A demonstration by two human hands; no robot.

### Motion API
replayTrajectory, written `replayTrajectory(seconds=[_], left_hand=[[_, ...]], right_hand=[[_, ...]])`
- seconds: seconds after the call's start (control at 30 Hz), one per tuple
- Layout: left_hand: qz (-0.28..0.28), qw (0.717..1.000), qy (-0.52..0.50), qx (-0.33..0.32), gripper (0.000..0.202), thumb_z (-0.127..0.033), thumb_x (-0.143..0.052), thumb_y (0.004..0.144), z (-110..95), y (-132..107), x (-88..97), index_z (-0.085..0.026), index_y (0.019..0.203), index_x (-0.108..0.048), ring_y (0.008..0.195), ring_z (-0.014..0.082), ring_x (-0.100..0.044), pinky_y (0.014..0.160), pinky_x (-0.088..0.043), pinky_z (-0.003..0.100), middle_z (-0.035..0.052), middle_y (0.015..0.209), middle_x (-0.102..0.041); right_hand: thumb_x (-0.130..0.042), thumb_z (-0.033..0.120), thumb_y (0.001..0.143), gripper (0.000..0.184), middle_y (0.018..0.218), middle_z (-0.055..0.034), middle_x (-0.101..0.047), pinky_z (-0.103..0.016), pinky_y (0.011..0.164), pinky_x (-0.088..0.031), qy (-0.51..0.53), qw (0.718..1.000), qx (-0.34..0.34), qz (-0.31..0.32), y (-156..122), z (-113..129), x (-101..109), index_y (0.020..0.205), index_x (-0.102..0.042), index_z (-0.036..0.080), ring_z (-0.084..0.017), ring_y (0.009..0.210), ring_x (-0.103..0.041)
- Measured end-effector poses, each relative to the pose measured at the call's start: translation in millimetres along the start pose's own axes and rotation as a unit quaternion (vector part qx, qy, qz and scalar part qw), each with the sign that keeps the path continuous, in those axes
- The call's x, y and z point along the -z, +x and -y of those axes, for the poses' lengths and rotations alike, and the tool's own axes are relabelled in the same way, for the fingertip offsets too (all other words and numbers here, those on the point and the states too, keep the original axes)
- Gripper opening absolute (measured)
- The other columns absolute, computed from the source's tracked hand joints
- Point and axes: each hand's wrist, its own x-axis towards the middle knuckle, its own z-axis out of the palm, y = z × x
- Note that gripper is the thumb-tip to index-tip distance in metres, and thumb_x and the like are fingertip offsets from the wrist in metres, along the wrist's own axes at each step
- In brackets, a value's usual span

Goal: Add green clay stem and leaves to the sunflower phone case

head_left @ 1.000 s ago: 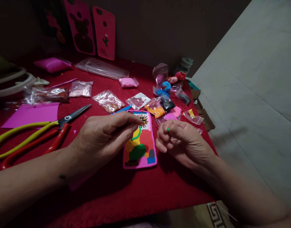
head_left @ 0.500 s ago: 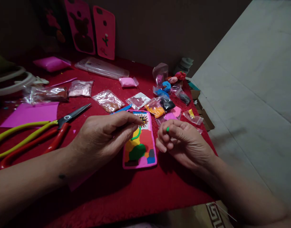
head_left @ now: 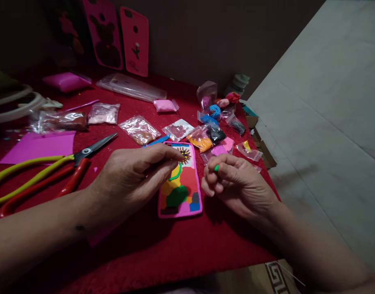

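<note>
Between the thumb and forefinger of my right hand (head_left: 236, 177) is a small green piece of clay (head_left: 217, 168). My left hand (head_left: 141, 171) hovers over the left side of a phone case (head_left: 187, 177) with thumb and fingers drawn close; whether they pinch anything is hidden. Pink clay edges the case, and patches of yellow, red, green, orange and blue cover it. Near its top is a brown-petalled flower (head_left: 184, 155) on white, with a curved green stem (head_left: 176, 174) below it. My left fingertips partly cover the flower area.
Scissors (head_left: 80, 154) with yellow and red handles lie left. Several clay bags, including orange (head_left: 201, 139) and black (head_left: 216, 133), lie behind the case beside a blue tool (head_left: 158, 140). Two decorated pink cases (head_left: 135, 45) stand at the back. The red tablecloth (head_left: 175, 249) ends at right.
My right thumb and forefinger have shifted slightly around the green clay, showing a bit more of it. My left hand and the phone case stay in place.
</note>
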Motion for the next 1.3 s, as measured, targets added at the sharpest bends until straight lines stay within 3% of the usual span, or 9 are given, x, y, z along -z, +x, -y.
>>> replayTrajectory(seconds=[0.27,0.63,1.0,1.3], left_hand=[[-0.008,1.0,-0.002,0.003,0.017,-0.017,-0.057,0.092,-1.6,0.3,0.4,-0.026,0.099,-0.07,0.066,0.0074,-0.07,0.063,-0.05,0.014,-0.0075,0.082,-0.077],[-0.003,1.0,-0.004,0.015,0.016,-0.016,-0.056,0.092,-2.9,1.2,1.0,-0.022,0.096,-0.071,0.061,0.0073,-0.068,0.055,-0.046,0.016,-0.0049,0.078,-0.077],[-0.004,1.0,-0.017,0.005,0.016,-0.018,-0.056,0.091,-1.3,2.0,1.5,-0.025,0.097,-0.07,0.063,0.0086,-0.069,0.057,-0.049,0.016,-0.0054,0.08,-0.077],[-0.004,0.997,-0.064,0.048,0.015,-0.018,-0.058,0.09,-5.2,2.4,1.1,-0.023,0.093,-0.072,0.063,0.0087,-0.068,0.063,-0.052,0.015,-0.0048,0.078,-0.077]], right_hand=[[-0.088,0.025,0.074,0.019,0.062,0.0015,-0.068,-0.019,0.055,-0.053,0.015,1.0,0.01,0.018,-0.7,0.8,-4.0,0.069,-0.074,0.015,-0.006,0.049,-0.059],[-0.09,0.026,0.071,0.018,0.061,0.0005,-0.067,-0.019,0.052,-0.051,0.015,1.0,0.004,0.011,-0.2,-0.9,-2.7,0.071,-0.076,0.015,-0.007,0.05,-0.058],[-0.091,0.028,0.071,0.024,0.061,0.0023,-0.062,-0.02,0.052,-0.049,0.025,1.0,0.0,-0.004,0.4,-0.2,-4.3,0.068,-0.072,0.014,-0.006,0.049,-0.054],[-0.091,0.026,0.07,0.018,0.06,0.0018,-0.065,-0.02,0.05,-0.049,0.016,1.0,0.005,-0.007,-0.1,-0.7,-3.4,0.072,-0.076,0.015,-0.006,0.047,-0.055]])
